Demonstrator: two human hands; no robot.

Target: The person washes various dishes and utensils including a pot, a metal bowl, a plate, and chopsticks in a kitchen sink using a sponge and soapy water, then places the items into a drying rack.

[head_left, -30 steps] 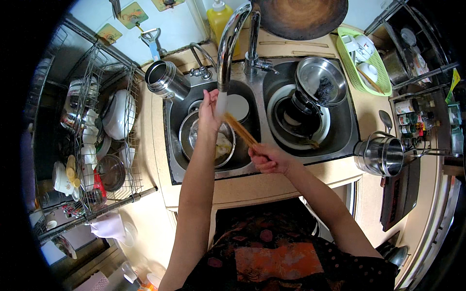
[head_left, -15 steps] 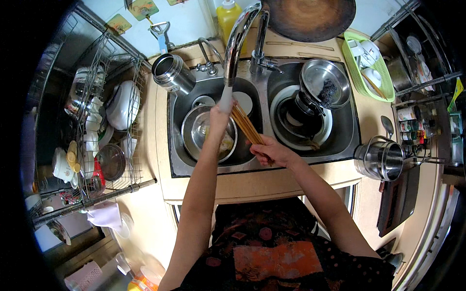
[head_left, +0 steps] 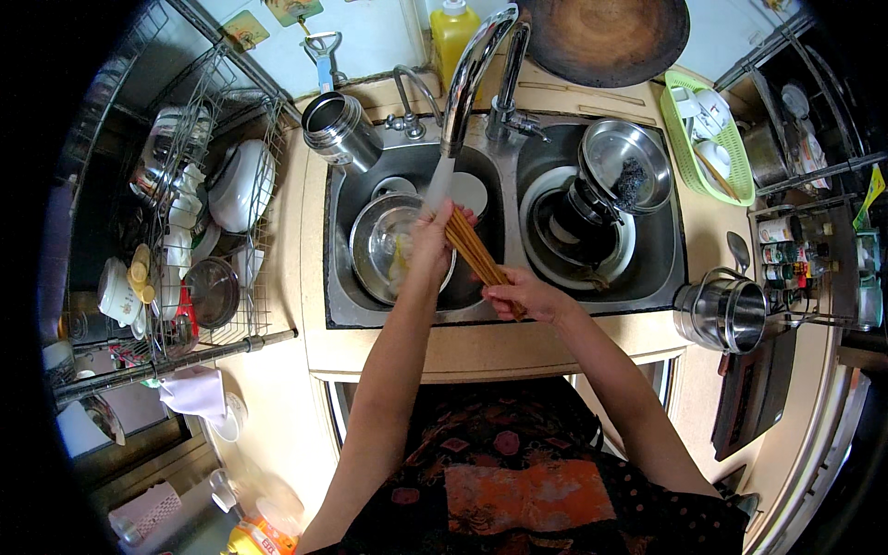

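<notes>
A bundle of wooden chopsticks (head_left: 474, 252) slants over the left basin of a steel double sink (head_left: 339, 310). My right hand (head_left: 520, 294) grips the bundle's lower end. My left hand (head_left: 435, 236) is wrapped around its upper end, under water running from the curved tap (head_left: 470, 69). Beneath my hands a steel bowl (head_left: 377, 248) lies in the basin, with a white dish (head_left: 469, 191) behind it.
The right basin holds stacked plates, a dark pot (head_left: 592, 208) and a steel lid (head_left: 624, 166). A steel canister (head_left: 340, 131) and yellow bottle (head_left: 453, 32) stand behind the sink. A dish rack (head_left: 199, 213) is at left, a green basket (head_left: 708, 129) and steel pot (head_left: 726, 314) at right.
Both hands have stayed over the left basin with the chopsticks. The bundle has tilted steeper, and my left hand has slid along its upper end under the water.
</notes>
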